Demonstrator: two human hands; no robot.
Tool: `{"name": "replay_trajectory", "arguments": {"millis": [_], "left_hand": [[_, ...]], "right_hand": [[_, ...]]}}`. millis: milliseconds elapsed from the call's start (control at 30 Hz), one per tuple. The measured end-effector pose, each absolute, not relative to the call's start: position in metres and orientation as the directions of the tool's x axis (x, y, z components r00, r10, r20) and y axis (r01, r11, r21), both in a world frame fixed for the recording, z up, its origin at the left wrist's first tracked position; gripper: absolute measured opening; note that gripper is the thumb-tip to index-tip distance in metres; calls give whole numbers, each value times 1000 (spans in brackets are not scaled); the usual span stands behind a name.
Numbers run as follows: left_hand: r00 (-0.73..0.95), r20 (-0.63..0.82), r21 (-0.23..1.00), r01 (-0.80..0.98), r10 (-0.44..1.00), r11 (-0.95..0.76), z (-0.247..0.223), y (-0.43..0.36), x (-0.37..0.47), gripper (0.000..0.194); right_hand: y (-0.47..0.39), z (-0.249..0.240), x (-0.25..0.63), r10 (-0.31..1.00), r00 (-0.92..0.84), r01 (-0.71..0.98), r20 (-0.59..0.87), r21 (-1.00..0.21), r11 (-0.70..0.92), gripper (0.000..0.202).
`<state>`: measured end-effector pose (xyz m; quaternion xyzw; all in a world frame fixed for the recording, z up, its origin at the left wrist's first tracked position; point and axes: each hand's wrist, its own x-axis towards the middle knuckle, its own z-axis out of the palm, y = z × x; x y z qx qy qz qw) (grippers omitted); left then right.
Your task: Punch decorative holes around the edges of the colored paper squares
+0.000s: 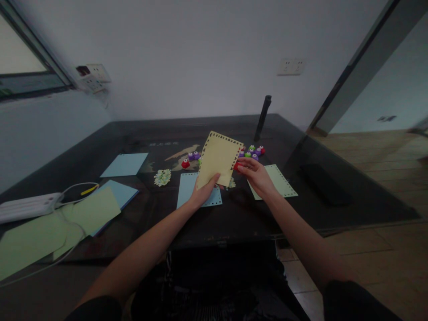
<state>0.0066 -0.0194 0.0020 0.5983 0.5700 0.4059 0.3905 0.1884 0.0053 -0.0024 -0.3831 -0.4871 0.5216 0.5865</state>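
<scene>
My left hand (205, 191) grips a pale yellow sheet of paper (219, 158) by its lower edge, thumb on the front. Small shapes are punched along the sheet's top and side edges. My right hand (257, 176) holds a small red craft punch (237, 166) at the sheet's right edge; whether the paper sits in its slot I cannot tell. Below the sheet lies a light blue paper (185, 189) with punched edges. Beside my right hand is a pale green paper (279, 180), also punched along its edges. Several more punches (256, 154) in red, purple and green stand behind.
A pile of paper cut-outs (162, 177) lies left of the hands. Farther left are a blue sheet (125, 165), green sheets (90, 214) and a white power strip (30, 207) with a cable. A black upright object (262, 118) and a dark flat object (324, 185) are on the right.
</scene>
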Motion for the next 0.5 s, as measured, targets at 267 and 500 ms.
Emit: {"name": "replay_trajectory", "arguments": {"millis": [267, 500], "left_hand": [[44, 46, 902, 427, 998, -61, -7, -15, 2, 43], [44, 27, 869, 492, 999, -45, -15, -10, -2, 48]], "right_hand": [[10, -3, 196, 983, 54, -332, 175, -925, 183, 26], [11, -3, 195, 982, 50, -332, 181, -924, 188, 29]]}}
